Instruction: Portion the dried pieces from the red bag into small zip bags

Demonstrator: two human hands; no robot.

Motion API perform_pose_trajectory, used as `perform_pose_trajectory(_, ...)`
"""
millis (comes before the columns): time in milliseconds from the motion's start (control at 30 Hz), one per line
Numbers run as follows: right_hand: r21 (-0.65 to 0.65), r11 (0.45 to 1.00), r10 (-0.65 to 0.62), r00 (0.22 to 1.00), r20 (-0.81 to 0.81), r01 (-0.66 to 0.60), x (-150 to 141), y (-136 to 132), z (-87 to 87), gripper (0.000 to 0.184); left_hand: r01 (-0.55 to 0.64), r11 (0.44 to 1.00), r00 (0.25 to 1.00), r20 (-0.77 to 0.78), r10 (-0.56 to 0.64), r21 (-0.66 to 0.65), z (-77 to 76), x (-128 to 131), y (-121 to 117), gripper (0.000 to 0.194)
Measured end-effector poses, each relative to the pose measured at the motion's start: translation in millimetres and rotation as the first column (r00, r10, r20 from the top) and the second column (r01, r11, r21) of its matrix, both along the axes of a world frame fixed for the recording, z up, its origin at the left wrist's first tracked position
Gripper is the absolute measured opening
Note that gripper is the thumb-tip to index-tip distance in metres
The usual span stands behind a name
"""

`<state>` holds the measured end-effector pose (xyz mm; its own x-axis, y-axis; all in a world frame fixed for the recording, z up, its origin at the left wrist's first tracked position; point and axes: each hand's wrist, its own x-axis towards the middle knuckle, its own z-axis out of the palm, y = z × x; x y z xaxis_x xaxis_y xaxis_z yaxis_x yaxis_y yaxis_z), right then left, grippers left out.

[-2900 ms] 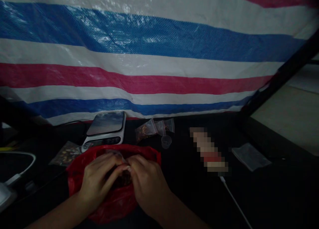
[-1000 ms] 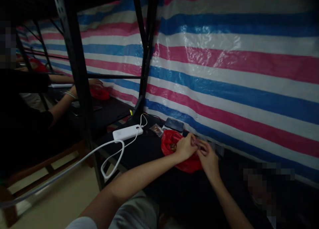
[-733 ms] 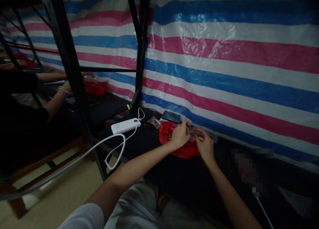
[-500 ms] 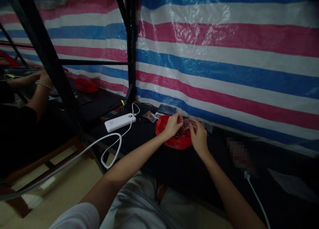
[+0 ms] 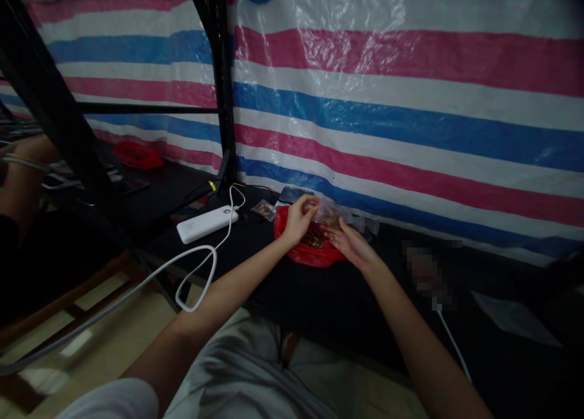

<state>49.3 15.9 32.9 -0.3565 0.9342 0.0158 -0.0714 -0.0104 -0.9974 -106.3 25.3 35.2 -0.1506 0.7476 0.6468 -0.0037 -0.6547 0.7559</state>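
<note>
My left hand (image 5: 300, 219) pinches the edge of a small clear plastic bag (image 5: 327, 212), which hangs tilted above an open red plastic bag (image 5: 314, 259). Some small brownish pieces show dimly inside the clear bag. At its lower right end is my right hand (image 5: 352, 244), fingers stretched out and close to the bag; whether they press on it is hard to see. Inside the red bag lies a pile of small brown-gold pieces (image 5: 313, 238), too small to name. A filled clear packet (image 5: 264, 210) rests left of the red bag.
A white power bank (image 5: 207, 224) with a white cable (image 5: 213, 273) lies to the left on the black table (image 5: 255, 279). Behind stands a striped plastic sheet (image 5: 387, 109) and a black metal frame (image 5: 223, 96). Another person's arm (image 5: 27, 176) is at far left.
The clear bag has been raised and spread out above the red bag. My right hand's fingers have loosened from a pinch and stretched out. The view has shifted slightly right.
</note>
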Motion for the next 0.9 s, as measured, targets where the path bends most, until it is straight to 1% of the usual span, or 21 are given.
perform_pose_trajectory(100,-0.023,0.993,-0.121,0.991,-0.066,0.119,3.5,4.4,-3.4,0.024,0.06,0.998,0.985,-0.16,-0.063,-0.022,-4.8,-10.3,1.6,0.024)
perform_pose_trajectory(167,-0.039,0.982,-0.187,0.979,-0.081,0.184,6.8,10.9,-8.0,0.022,0.084,0.996,0.939,-0.332,-0.093,-0.043,-5.7,-22.9,1.3,0.027)
perform_pose_trajectory(200,-0.038,0.977,-0.212,0.975,-0.073,0.21,8.3,14.2,-10.2,0.022,0.067,0.997,0.903,-0.423,-0.077,-0.039,-5.6,-30.4,0.6,0.027)
perform_pose_trajectory(233,-0.025,0.973,-0.229,0.972,-0.054,0.228,9.7,17.2,-12.0,0.023,0.031,0.999,0.86,-0.509,-0.038,-0.022,-5.4,-38.2,-0.2,0.026)
perform_pose_trajectory(300,0.038,0.971,-0.238,0.971,0.011,0.237,11.5,22.2,-14.4,0.027,-0.071,0.997,0.748,-0.66,0.072,0.029,-5.8,-52.9,-1.8,0.029)
perform_pose_trajectory(367,0.118,0.97,-0.224,0.972,0.075,0.214,12.0,25.5,-15.8,0.033,-0.154,0.986,0.608,-0.78,0.148,0.067,-8.5,-64.4,-2.1,0.041)
perform_pose_trajectory(433,0.193,0.965,-0.2,0.972,0.121,0.174,11.2,27.7,-17.2,0.039,-0.168,0.984,0.491,-0.861,0.134,0.057,-13.4,-71.2,-1.2,0.05)
perform_pose_trajectory(467,0.227,0.96,-0.198,0.97,0.14,0.163,10.6,28.7,-18.2,0.041,-0.158,0.987,0.458,-0.883,0.108,0.039,-16.3,-73.0,-0.4,0.051)
perform_pose_trajectory(500,0.26,0.951,-0.21,0.965,0.157,0.165,10.0,29.6,-19.4,0.042,-0.137,0.99,0.441,-0.894,0.078,0.019,-19.3,-74.1,0.6,0.05)
perform_pose_trajectory(567,0.335,0.92,-0.28,0.941,0.19,0.206,9.3,31.3,-22.0,0.044,-0.068,0.998,0.445,-0.895,0.021,-0.01,-24.6,-75.3,3.0,0.045)
perform_pose_trajectory(633,0.404,0.881,-0.355,0.909,0.218,0.247,9.5,32.3,-24.1,0.046,-0.014,1.0,0.476,-0.879,-0.007,-0.016,-28.1,-77.3,6.2,0.04)
perform_pose_trajectory(733,0.484,0.845,-0.392,0.877,0.276,0.226,10.6,31.0,-23.8,0.047,-0.027,1.0,0.544,-0.839,0.009,-0.007,-29.8,-82.6,12.0,0.031)
perform_pose_trajectory(800,0.541,0.82,-0.404,0.86,0.314,0.187,10.6,27.7,-20.9,0.043,-0.037,0.999,0.569,-0.822,0.016,-0.006,-29.6,-85.3,15.1,0.028)
perform_pose_trajectory(900,0.622,0.768,-0.433,0.839,0.329,0.152,8.9,20.5,-14.8,0.037,-0.041,0.999,0.571,-0.82,0.036,0.015,-29.5,-84.6,16.5,0.038)
